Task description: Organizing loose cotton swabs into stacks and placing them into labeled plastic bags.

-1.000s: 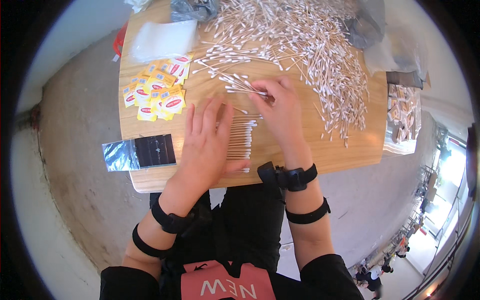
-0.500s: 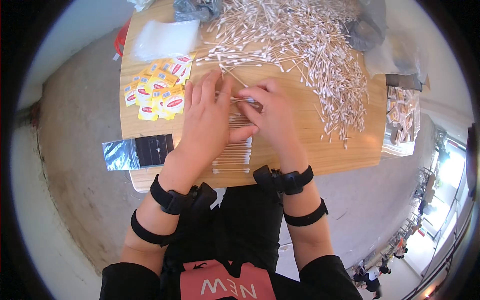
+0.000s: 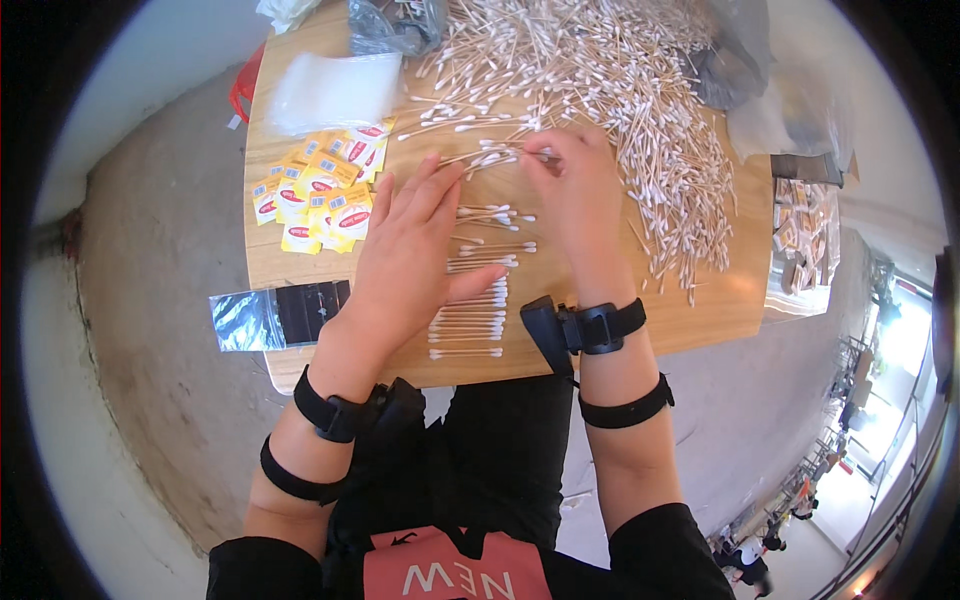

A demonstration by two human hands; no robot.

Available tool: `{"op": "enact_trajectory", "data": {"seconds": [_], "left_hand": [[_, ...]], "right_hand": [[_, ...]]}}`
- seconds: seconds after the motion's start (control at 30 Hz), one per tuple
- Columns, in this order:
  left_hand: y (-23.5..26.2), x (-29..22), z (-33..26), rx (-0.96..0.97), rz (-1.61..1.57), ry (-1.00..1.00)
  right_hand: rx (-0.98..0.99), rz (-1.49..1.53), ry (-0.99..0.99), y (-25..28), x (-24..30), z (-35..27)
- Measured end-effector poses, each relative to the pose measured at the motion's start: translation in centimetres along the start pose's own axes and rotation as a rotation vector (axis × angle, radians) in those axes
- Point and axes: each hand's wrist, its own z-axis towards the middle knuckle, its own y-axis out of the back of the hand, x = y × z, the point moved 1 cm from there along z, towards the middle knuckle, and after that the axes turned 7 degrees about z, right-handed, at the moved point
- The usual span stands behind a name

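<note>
Since a moment ago we are reaching our right hand (image 3: 575, 185) up the surface (image 3: 700, 300), pinching light, thin cotton swabs (image 3: 490, 158) mid-stick from the pile's edge, while our left hand (image 3: 410, 250) is lying open, flat, beside the sorted row.

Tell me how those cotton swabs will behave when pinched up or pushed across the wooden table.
The cotton swabs look thin and light, so a push probably scatters them, as the loose heap suggests. Their round sticks likely roll on the smooth wooden table. The right hand pinches several at once, so they seem stiff enough to lift by one end.
</note>
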Motion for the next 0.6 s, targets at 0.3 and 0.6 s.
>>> {"op": "enact_trajectory", "data": {"seconds": [0.3,0.6], "left_hand": [[-0.9,-0.6,0.1,0.002,-0.013,-0.029],[-1.0,-1.0,1.0,0.025,0.001,-0.067]], "right_hand": [[-0.110,0.080,-0.149,1.0,-2.1,0.2],[-0.177,0.117,-0.028,0.5,-1.9,1.5]]}}
